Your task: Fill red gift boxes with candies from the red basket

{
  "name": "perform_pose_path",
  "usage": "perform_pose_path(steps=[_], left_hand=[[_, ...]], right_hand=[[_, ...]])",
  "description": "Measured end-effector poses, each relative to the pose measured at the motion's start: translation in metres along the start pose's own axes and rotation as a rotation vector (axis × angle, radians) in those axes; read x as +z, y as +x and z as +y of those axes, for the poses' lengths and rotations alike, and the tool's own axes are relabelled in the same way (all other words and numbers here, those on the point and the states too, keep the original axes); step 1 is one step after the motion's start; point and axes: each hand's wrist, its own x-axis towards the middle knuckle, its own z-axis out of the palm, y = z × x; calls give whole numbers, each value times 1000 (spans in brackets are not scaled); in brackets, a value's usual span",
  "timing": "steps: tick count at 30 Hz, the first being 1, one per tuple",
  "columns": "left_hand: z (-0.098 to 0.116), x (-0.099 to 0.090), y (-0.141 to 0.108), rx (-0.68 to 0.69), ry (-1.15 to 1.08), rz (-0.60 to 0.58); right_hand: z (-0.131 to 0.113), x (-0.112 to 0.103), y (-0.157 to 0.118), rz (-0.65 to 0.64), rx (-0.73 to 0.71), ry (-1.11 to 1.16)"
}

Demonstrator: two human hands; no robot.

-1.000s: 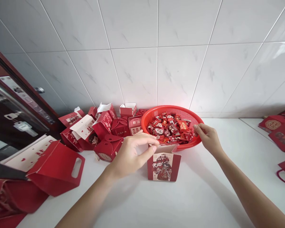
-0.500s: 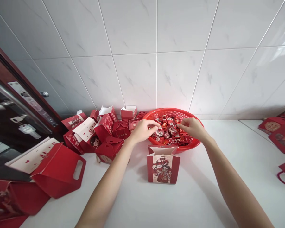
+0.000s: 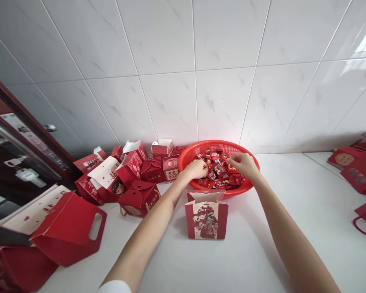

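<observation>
A red plastic basket (image 3: 214, 143) holds many small wrapped candies (image 3: 218, 169), mostly red. My left hand (image 3: 195, 169) reaches into its left side, fingers curled down among the candies; what they grip is hidden. Over the right side, my right hand (image 3: 243, 164) has thumb and fingertips drawn together at the candies, and I cannot make out what is between them. Directly in front of the basket an open-topped red gift box (image 3: 206, 219), printed with a couple and a large character, stands upright. Neither hand touches it.
Several folded red boxes (image 3: 140, 196) crowd the counter's left side. Nearer stands a large red box with a handle slot (image 3: 67, 232). More red boxes (image 3: 361, 170) lie at the far right. A tiled wall (image 3: 225, 106) closes the back; a dark door with keys (image 3: 30, 175) is at left.
My left hand has gone lower into the candies, its fingers now curled under. My right hand stays over the basket's right side. The view has shifted slightly.
</observation>
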Motion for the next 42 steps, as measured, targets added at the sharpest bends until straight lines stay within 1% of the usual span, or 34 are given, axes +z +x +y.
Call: perform_pose_path(steps=[3, 5, 8, 11, 16, 18, 21, 26, 31, 34, 36, 39, 42], left_hand=[[-2, 5, 2, -51, 25, 49], [-7, 8, 4, -83, 31, 59], [-13, 11, 8, -112, 31, 19], [-16, 13, 12, -112, 9, -18], [-19, 14, 14, -86, -99, -14], [-20, 13, 13, -66, -173, 16], [-21, 12, 10, -16, -309, 93], [-21, 9, 2, 96, -564, 221], [-23, 9, -5, 183, -711, 238], [-23, 9, -7, 234, -779, 199], [-21, 8, -8, 244, -769, 167], [-16, 5, -9, 178, -631, 148], [-14, 4, -9, 117, -514, 118]], right_hand=[[-1, 1, 1, -7, -18, 1], [0, 2, 2, -15, -25, 2], [1, 4, 4, -33, -28, 3], [2, 5, 5, -47, -30, 8], [2, 6, 5, -75, -40, 21], [2, 7, 4, -84, -46, 30], [3, 7, 4, -98, -57, 64], [-1, 7, 1, -133, -80, 184], [-16, 15, -5, -230, -112, 354], [-22, 19, -7, -229, -129, 446], [-23, 19, -7, -211, -125, 456], [-23, 16, -7, -147, -95, 494], [-24, 14, -8, -81, -38, 579]])
